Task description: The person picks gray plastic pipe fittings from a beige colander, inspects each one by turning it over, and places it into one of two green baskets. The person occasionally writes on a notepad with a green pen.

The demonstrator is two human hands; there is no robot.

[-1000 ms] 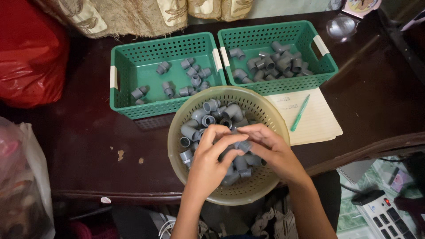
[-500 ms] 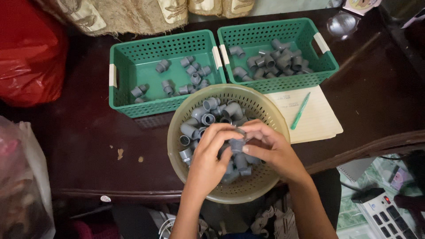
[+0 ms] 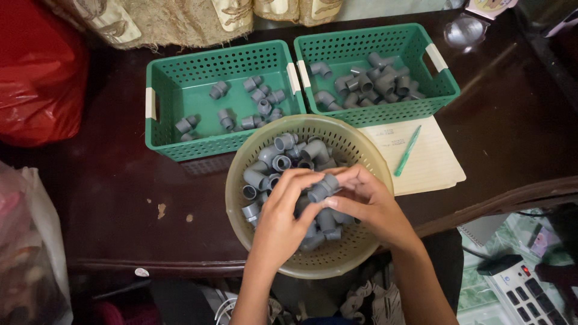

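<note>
Looking down from the head camera, both hands meet over a round beige basket (image 3: 361, 150) heaped with grey pipe elbows (image 3: 283, 159). One grey elbow fitting (image 3: 320, 188) sits between the two hands, lifted just above the pile and roughly over the basket's centre. The left hand (image 3: 282, 222) comes up from below with its fingers curled, the thumb and forefinger pinching the fitting's nearer end. The right hand (image 3: 368, 201) closes in from the right side, its fingertips (image 3: 348, 178) pressed together on the fitting's far, upper end. So the piece lies directly between the fingers of both hands, its long axis slanting from lower left to upper right, and neither hand is clearly nearer; each grips one end.

Beyond the basket stand two green perforated trays side by side, touching. The left tray (image 3: 162, 78) holds a loose scatter of grey fittings; the right tray (image 3: 445, 84) holds a denser cluster. A pale notepad (image 3: 430, 168) with a green pen (image 3: 407, 151) lies just right of the basket on the dark wooden table (image 3: 120, 192).
</note>
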